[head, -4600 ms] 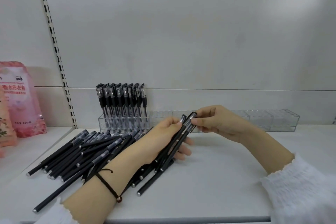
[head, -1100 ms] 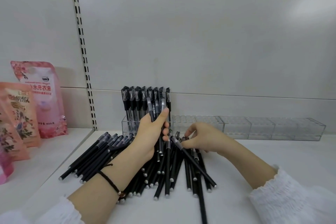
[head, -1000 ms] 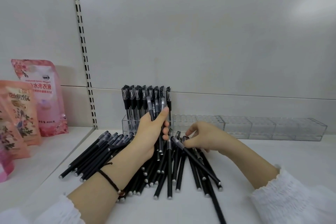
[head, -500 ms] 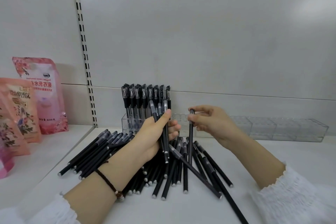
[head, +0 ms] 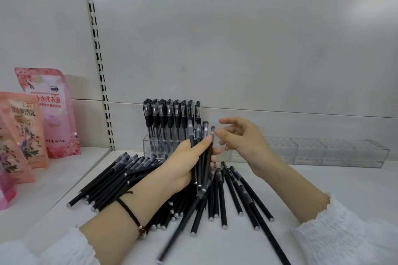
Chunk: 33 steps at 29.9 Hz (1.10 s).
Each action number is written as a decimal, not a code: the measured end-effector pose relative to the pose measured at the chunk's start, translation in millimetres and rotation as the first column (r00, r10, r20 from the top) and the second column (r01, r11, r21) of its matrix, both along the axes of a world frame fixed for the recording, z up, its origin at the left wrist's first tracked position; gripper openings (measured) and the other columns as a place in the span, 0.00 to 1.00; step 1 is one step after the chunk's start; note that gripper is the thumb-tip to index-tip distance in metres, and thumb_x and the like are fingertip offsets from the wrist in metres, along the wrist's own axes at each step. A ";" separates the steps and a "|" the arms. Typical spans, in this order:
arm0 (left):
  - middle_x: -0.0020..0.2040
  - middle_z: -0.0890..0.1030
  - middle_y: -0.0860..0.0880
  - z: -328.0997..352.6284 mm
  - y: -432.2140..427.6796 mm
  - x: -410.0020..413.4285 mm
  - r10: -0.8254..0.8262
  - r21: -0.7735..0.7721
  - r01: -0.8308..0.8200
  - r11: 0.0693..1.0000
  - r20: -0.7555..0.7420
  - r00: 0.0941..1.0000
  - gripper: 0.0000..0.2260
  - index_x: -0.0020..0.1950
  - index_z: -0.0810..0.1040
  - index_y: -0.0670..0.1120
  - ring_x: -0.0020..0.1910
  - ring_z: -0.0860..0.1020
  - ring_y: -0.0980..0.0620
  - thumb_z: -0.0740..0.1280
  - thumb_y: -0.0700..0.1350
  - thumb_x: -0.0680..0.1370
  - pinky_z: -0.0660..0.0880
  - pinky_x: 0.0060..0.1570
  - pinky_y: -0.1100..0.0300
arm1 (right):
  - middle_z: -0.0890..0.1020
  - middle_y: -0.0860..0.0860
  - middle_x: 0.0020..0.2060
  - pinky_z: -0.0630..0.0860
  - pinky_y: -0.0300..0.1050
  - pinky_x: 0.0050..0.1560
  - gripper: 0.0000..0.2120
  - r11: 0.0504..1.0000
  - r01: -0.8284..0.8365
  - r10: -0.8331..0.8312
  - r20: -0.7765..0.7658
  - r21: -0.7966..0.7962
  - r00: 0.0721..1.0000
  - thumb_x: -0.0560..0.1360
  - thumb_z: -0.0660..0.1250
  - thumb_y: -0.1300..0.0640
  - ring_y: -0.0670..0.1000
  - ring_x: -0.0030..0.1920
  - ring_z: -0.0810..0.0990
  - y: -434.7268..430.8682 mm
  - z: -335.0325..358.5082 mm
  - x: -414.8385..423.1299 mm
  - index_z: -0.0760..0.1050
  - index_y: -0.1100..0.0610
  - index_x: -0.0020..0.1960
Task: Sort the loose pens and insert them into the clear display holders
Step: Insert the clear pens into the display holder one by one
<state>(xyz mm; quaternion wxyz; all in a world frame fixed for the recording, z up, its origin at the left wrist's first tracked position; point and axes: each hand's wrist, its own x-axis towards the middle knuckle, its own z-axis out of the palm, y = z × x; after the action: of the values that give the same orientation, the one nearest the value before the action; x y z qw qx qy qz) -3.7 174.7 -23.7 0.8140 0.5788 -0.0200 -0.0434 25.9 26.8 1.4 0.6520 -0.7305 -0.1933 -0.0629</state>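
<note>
Black pens upright in L hand

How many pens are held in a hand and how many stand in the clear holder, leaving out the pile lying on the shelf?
Black pens gripped in the left hand: 4
Capped pens standing in the clear holder: 8 visible; any behind them are hidden
Total: 12 visible

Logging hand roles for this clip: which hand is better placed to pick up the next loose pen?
Right. The right hand seems free, fingers loose, above the loose pens fanned on the shelf. The left hand is full, gripping an upright bundle of pens.
</note>
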 end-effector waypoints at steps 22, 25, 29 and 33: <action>0.33 0.79 0.48 -1.8 4.9 6.4 0.181 -0.213 -0.192 0.958 -0.069 0.981 0.09 0.46 0.75 0.39 0.27 0.75 0.55 0.68 0.45 0.78 0.74 0.25 0.64 | 0.78 0.41 0.38 0.68 0.36 0.37 0.08 0.553 -0.424 0.508 -0.114 -0.717 0.854 0.68 0.78 0.54 0.42 0.33 0.70 -14.1 -2.3 -27.1 0.83 0.52 0.46; 0.33 0.80 0.47 -2.4 5.9 4.8 0.198 -0.199 -0.205 0.958 -0.055 0.979 0.09 0.49 0.76 0.36 0.28 0.78 0.54 0.69 0.43 0.77 0.75 0.26 0.63 | 0.79 0.42 0.34 0.68 0.35 0.34 0.06 0.660 -0.478 0.477 -0.167 -0.580 0.863 0.71 0.75 0.57 0.40 0.33 0.73 -20.0 1.3 -20.4 0.83 0.56 0.47; 0.32 0.79 0.46 1.7 9.2 -1.2 0.084 -0.118 -0.089 0.989 -0.043 0.996 0.08 0.47 0.79 0.38 0.26 0.78 0.53 0.69 0.43 0.77 0.78 0.28 0.61 | 0.81 0.56 0.41 0.67 0.39 0.29 0.04 0.842 -0.423 0.406 -0.123 -0.334 0.906 0.74 0.72 0.58 0.45 0.32 0.73 -23.8 5.0 -12.8 0.82 0.53 0.49; 0.42 0.83 0.42 6.8 7.9 -6.7 -0.028 -0.123 0.025 0.992 -0.026 0.999 0.14 0.57 0.79 0.35 0.37 0.84 0.48 0.70 0.42 0.75 0.80 0.32 0.59 | 0.81 0.51 0.39 0.68 0.38 0.28 0.06 0.951 -0.265 0.252 -0.094 -0.161 0.963 0.75 0.70 0.61 0.46 0.32 0.74 -23.8 4.4 -7.3 0.81 0.56 0.52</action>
<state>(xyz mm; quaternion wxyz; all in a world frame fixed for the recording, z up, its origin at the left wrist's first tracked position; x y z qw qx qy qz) -10.4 182.6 -16.8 0.8477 0.5266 -0.0191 -0.0610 18.6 3.0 5.8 0.5956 -0.7542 -0.2683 0.0664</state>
